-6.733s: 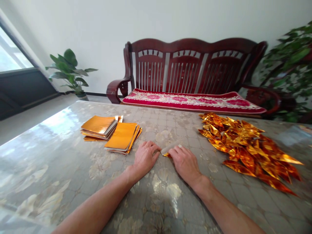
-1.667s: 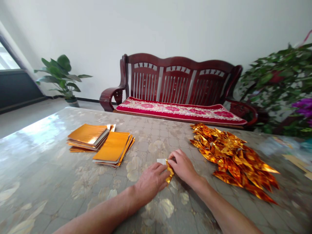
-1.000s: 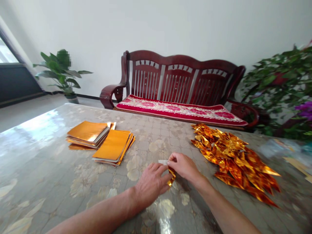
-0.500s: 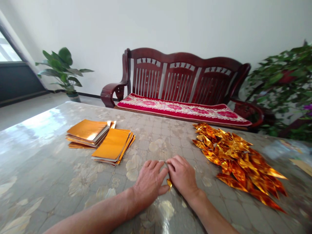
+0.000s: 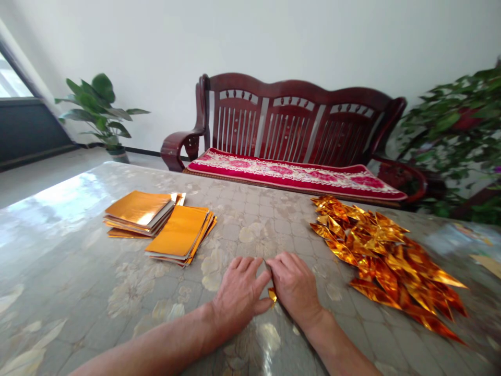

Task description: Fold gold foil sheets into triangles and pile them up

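A piece of gold foil paper (image 5: 273,296) lies on the table under my hands, with only a small shiny tip showing between them. My left hand (image 5: 242,287) presses down on its left side, fingers bent forward and thumb against the visible tip. From the right, my right hand (image 5: 295,284) has its fingers curled closed and its fingertips pinching the paper's far end near my left fingers. Most of the paper is hidden beneath both hands.
Two stacks of flat gold foil sheets (image 5: 178,230) sit left on the patterned table (image 5: 129,339). A pile of folded, pointed gold foil pieces (image 5: 376,250) lies right, beside a clear plastic bag (image 5: 462,240). A wooden bench (image 5: 289,120) and potted plant (image 5: 102,112) stand behind.
My right hand has shifted very slightly, its fingers curling a little more. My left hand stays nearly in place. The view has tilted a touch; stacks and pile are unchanged.
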`<action>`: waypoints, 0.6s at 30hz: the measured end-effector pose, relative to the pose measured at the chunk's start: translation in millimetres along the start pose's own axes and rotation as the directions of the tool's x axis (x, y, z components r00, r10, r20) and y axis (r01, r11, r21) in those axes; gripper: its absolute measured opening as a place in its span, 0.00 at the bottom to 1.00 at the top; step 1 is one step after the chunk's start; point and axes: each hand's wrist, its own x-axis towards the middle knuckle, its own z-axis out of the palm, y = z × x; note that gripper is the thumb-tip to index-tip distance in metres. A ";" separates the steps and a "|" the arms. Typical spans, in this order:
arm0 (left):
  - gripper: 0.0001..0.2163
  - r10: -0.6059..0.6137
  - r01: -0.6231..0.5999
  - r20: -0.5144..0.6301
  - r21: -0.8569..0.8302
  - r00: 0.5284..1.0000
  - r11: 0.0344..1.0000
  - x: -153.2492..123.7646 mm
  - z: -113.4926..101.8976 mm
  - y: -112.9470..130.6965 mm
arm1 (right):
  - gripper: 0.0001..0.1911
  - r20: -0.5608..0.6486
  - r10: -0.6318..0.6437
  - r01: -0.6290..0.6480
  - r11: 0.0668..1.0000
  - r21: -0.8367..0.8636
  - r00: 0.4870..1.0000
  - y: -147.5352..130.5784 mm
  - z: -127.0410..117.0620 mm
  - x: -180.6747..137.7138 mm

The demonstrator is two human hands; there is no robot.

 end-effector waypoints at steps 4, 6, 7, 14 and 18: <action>0.22 -0.011 0.011 0.004 -0.004 1.000 1.000 -0.3 0.7 -0.4 | 0.08 0.006 -0.032 0.032 0.999 -0.013 0.999 0.1 -1.9 0.2; 0.23 -0.014 0.014 0.003 -0.003 1.000 1.000 -0.1 1.0 -1.0 | 0.08 0.002 -0.043 0.043 0.999 -0.016 0.999 0.2 -2.1 0.1; 0.23 -0.013 0.013 0.002 -0.002 1.000 1.000 0.1 1.1 -1.2 | 0.08 0.002 -0.046 0.046 0.999 -0.017 0.999 0.2 -2.0 -0.1; 0.21 -0.011 0.011 0.004 0.001 1.000 1.000 0.7 -1.3 -0.7 | 0.08 0.012 -0.076 0.076 0.997 -0.032 0.997 1.0 -1.0 -1.3; 0.20 -0.003 0.004 0.012 -0.011 1.000 1.000 1.0 -3.5 -0.3 | 0.06 0.034 -0.090 0.091 0.995 -0.044 0.995 1.1 -0.2 -1.3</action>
